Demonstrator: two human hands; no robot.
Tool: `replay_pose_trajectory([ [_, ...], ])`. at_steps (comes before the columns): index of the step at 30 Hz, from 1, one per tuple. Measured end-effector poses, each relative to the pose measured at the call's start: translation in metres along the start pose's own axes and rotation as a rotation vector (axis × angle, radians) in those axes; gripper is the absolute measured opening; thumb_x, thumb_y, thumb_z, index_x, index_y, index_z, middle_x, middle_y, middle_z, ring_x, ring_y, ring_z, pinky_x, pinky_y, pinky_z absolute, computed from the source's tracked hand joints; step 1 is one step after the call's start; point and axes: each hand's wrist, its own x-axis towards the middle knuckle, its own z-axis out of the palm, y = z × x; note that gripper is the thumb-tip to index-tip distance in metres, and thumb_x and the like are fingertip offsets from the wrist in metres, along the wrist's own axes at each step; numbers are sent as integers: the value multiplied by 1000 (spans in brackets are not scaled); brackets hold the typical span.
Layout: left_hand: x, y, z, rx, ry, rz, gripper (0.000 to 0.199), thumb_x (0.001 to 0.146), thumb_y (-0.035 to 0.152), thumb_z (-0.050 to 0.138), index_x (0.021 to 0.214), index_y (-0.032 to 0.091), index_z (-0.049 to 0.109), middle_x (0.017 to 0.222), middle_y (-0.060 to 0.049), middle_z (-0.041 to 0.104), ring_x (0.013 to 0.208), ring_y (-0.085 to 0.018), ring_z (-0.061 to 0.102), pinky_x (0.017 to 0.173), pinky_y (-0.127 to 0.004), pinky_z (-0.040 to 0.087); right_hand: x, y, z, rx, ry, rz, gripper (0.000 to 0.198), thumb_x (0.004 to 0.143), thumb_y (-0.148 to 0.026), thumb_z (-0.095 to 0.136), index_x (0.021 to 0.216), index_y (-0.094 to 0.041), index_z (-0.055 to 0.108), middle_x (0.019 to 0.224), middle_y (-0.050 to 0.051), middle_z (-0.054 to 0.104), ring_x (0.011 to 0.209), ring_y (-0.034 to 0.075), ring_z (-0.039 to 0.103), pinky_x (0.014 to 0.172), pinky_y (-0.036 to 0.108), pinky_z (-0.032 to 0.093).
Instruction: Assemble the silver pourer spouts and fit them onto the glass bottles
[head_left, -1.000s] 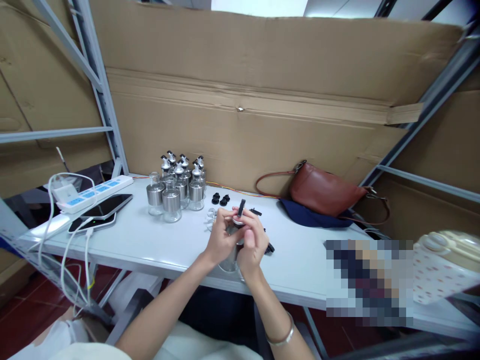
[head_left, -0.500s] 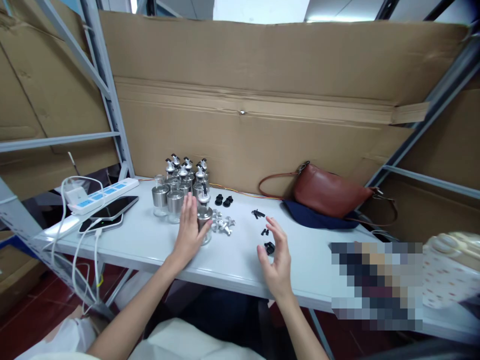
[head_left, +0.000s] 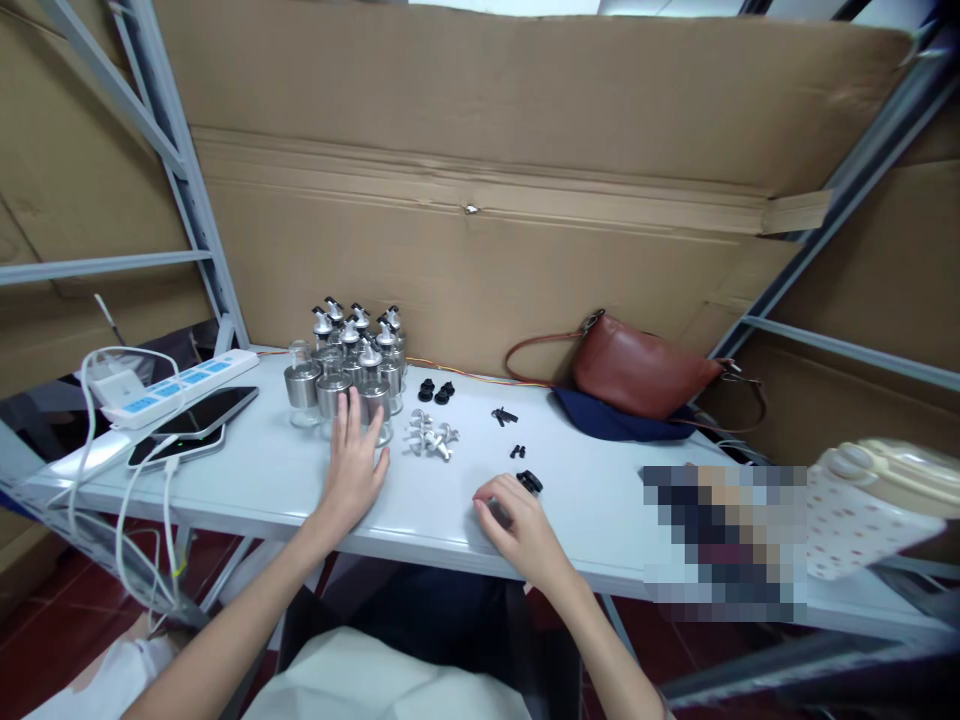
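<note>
Several glass bottles with steel bands stand grouped at the table's left back, most fitted with pourer spouts. My left hand (head_left: 352, 470) is open, its fingertips at the lower front of the nearest spouted bottle (head_left: 374, 400); whether they touch it I cannot tell. Two bottles at the left, one a bare-necked bottle (head_left: 303, 385), have no spout. My right hand (head_left: 521, 525) hovers low near the table's front, fingers loosely curled, thumb apart, nothing visible in it. Just behind it are black caps (head_left: 529, 482). Silvery-white pourer parts (head_left: 433, 437) lie between the hands.
Small black pieces (head_left: 517, 452), thin black parts (head_left: 505, 416) and black stoppers (head_left: 436, 391) lie farther back. A brown bag (head_left: 641, 368) rests on a dark blue cap (head_left: 622, 418). Phones (head_left: 206, 412) and a power strip (head_left: 180, 385) with cables occupy the left. Cardboard (head_left: 450, 270) walls the back.
The nearest spouted bottle has shifted left and back against the group, and my left hand has loosened from it. My right hand has moved left and lower, its fingers curling in. The view has tilted slightly.
</note>
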Motion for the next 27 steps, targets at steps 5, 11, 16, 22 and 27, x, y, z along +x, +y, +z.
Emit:
replay_pose_trajectory([
  [5,16,16,6,-33,-120,156,29,91,14,50,115,21,64,128,-12,55,122,-30,49,99,-48,45,2,0,-1,-1,-5,25,18,91,-17,49,75,-21,58,71,2,61,68,18,58,63,31,48],
  [11,35,28,27,-60,-204,188,11,88,20,59,91,15,68,115,-14,57,109,-31,50,87,-47,46,4,0,-2,2,11,20,18,91,-18,49,75,-21,58,71,2,63,67,18,59,62,30,48],
  [16,36,30,27,-198,-205,211,7,85,14,60,82,17,66,105,-10,57,101,-27,52,87,-44,46,4,-2,-1,-3,54,11,19,91,-19,49,74,-21,59,69,3,64,66,18,59,63,31,49],
  [22,22,43,7,-464,-159,204,5,90,19,56,86,19,59,108,-8,54,109,-24,52,95,-41,45,3,6,2,0,174,92,12,91,-23,53,97,-20,63,79,5,69,74,20,66,66,32,52],
  [27,14,54,10,-657,-216,201,9,90,22,57,82,19,56,105,-7,54,105,-22,57,94,-39,47,10,12,7,9,186,122,11,88,-25,57,96,-20,64,79,4,70,73,20,67,67,32,52],
])
